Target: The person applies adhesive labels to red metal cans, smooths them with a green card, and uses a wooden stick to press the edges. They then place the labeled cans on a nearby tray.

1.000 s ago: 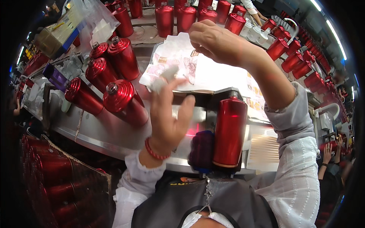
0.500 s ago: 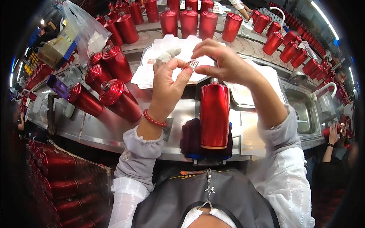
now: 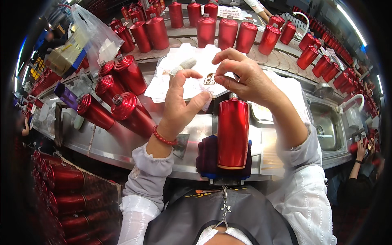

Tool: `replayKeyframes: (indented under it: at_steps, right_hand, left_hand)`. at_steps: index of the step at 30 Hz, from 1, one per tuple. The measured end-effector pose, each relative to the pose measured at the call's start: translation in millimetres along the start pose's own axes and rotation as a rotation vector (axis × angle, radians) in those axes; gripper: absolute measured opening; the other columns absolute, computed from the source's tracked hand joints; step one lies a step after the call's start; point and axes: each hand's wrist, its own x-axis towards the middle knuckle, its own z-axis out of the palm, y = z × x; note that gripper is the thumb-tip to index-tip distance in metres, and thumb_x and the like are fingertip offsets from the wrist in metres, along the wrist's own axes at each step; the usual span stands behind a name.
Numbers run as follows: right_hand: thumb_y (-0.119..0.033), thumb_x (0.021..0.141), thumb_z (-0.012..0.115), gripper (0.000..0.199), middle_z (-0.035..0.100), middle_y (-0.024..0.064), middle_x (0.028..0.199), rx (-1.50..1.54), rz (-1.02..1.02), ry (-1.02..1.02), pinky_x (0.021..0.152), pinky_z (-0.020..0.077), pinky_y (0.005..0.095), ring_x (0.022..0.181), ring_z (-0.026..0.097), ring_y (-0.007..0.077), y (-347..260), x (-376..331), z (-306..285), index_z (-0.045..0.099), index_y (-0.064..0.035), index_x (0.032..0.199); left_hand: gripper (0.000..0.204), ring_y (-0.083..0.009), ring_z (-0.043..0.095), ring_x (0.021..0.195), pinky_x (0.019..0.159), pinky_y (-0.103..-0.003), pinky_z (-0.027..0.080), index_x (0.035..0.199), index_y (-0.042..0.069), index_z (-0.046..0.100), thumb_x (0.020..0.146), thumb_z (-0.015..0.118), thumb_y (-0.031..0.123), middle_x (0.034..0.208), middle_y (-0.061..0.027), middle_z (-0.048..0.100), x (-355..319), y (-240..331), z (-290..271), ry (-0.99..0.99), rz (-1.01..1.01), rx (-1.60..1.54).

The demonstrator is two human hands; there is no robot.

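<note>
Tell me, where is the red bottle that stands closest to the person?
In the head view the red bottle stands upright at centre, on a dark blue pad at the near edge of the metal counter, just below both hands.

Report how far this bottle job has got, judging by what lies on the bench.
Done, apparently: red bottles stand in rows at the back, though whether they are finished cannot be told. In hand: the left hand and right hand pinch a small clear label above the upright bottle on its dark holder. Left: that bottle looks bare, and more bottles lie at the left.
</note>
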Motion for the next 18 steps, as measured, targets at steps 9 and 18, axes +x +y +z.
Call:
replayKeyframes:
  at_steps: [9,18]
  right_hand:
    - [-0.008,0.091,0.075,0.010,0.063,0.0108,0.115,-0.052,-0.013,0.004,0.080,0.0567,0.0367,0.098,0.069,0.0259,-3.7,1.4,-15.0,0.067,-0.0020,0.094]
    - [-0.014,0.096,0.072,0.013,0.063,0.0092,0.116,-0.055,-0.037,0.027,0.081,0.0539,0.0343,0.101,0.066,0.0231,-1.1,-1.8,-20.7,0.066,-0.0025,0.092]
  left_hand:
    - [0.018,-0.0340,0.037,0.144,0.121,-0.044,0.022,0.098,0.007,0.067,0.091,0.074,0.022,0.152,-0.0203,0.047,14.3,4.1,-21.5,-0.287,0.043,0.312]
    - [0.018,-0.0159,0.064,0.096,0.088,-0.033,0.052,0.105,0.002,0.060,0.092,0.071,0.008,0.100,-0.0071,0.067,3.2,3.0,-22.3,-0.200,-0.353,-0.189]
